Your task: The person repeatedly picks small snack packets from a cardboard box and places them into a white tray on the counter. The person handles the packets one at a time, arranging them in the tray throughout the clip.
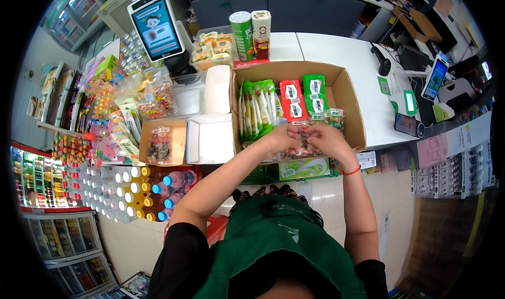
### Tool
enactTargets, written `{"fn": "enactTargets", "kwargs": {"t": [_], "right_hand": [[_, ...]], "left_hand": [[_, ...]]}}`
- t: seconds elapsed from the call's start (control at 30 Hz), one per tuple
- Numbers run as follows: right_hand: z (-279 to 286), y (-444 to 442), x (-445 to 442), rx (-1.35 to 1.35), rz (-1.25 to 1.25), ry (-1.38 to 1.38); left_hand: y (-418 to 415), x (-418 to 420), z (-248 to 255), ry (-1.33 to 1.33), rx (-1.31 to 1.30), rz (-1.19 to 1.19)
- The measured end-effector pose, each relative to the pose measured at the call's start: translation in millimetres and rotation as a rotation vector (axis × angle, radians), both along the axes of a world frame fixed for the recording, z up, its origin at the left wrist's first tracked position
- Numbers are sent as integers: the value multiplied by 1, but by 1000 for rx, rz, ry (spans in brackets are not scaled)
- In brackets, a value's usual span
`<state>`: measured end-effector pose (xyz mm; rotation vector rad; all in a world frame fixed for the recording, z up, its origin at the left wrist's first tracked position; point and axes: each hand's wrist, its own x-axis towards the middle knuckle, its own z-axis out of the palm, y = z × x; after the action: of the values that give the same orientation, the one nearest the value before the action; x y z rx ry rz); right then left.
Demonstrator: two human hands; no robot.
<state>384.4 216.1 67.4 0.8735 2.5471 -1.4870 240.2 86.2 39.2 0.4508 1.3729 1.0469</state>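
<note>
A large cardboard box (343, 76) with snack packets stands on the white counter. My left hand (285, 139) and my right hand (325, 138) meet over its near side, both at a small clear packet of dark snacks (303, 139) between them, fingers closed on it. Behind them lie red packets (291, 97) and green packets (315, 91). At the box's left side, green pouches (256, 107) stand in a row. Right of the packet, by my right hand, are small clear-and-green packets (335, 115). A smaller cardboard box (180, 141) at the left holds similar dark snack packets (159, 145).
White box trays (211, 139) adjoin the big box on its left. Behind it stand a green canister (242, 34), a carton and a tub of pastries (213, 48). A payment terminal (156, 28) is at the back left; a handheld scanner (382, 60) lies right. Bottles (136, 188) crowd the left.
</note>
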Motion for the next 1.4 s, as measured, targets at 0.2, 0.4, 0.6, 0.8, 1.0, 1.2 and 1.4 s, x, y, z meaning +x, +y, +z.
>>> {"fn": "enactTargets", "kwargs": {"t": [0.2, 0.4, 0.6, 0.8, 1.0, 1.2, 1.4], "right_hand": [[30, -33, -10, -63, -35, 146], [60, -79, -40, -12, 16, 286], [63, -134, -83, -131, 85, 338], [48, -191, -130, -227, 194, 333], [12, -247, -190, -214, 296, 297], [-27, -297, -247, -204, 345, 255], [-68, -329, -289, -205, 318, 266]], "left_hand": [[-41, 2, 34, 281, 157, 77], [-94, -14, 59, 526, 295, 193], [-161, -36, 76, 637, 275, 355], [-227, -62, 73, 825, 205, 453], [-283, -96, 53, 996, 69, 584], [-331, -144, 16, 1156, -36, 572], [-358, -179, -14, 1291, -91, 557]]}}
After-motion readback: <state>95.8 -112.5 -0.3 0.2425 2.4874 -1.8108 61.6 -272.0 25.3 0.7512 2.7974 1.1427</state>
